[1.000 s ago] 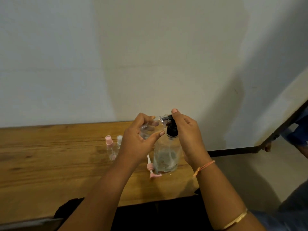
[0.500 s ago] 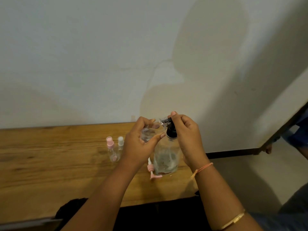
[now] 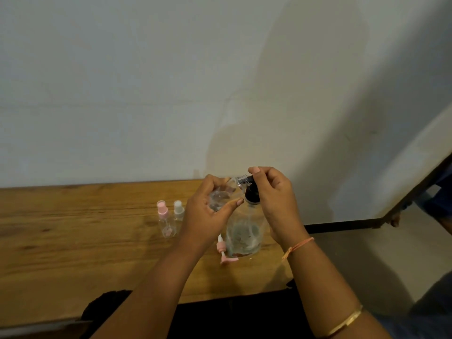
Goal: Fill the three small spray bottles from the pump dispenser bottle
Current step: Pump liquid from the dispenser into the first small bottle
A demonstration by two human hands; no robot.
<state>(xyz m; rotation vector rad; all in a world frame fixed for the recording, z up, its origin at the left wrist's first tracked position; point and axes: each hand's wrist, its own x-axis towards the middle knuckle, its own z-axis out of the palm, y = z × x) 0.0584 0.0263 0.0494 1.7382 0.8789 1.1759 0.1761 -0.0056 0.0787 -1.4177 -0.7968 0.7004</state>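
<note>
Lying sideways in left hand (image 3: 205,218), small bottle (image 3: 218,200) points neck rightward.

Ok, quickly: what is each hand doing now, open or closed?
Left hand: closed, holding a small spray bottle.
Right hand: closed around the pump head of the dispenser bottle.

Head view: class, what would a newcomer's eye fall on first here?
Mid-frame, the left hand holds a small clear bottle at the nozzle of the pump dispenser bottle, whose head the right hand grips. To their left a pink-capped spray bottle and a white-capped one stand on the wooden table.
</note>
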